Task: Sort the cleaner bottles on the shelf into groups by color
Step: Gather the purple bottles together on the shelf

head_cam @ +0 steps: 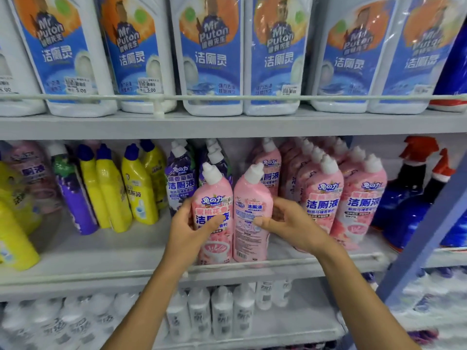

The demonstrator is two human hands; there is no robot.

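Observation:
Two pink cleaner bottles with white caps stand at the front of the middle shelf (101, 263). My left hand (188, 228) grips the left pink bottle (214, 195), label facing me. My right hand (285, 223) grips the right pink bottle (252, 198), back label facing me. To the right, several more pink bottles (326, 195) stand packed in rows. Purple bottles (180, 180) stand just behind and to the left. Farther left are yellow bottles (136, 188) with blue caps, a leaning purple bottle (74, 198) and a pale pink bottle (32, 170).
Large white Mr Puton bottles (209, 54) fill the top shelf behind a rail. Blue spray bottles (409, 195) with red triggers stand at far right, beside a blue shelf post (424, 236). Yellow bottles (12, 231) lie at far left. White bottles (222, 311) fill the bottom shelf.

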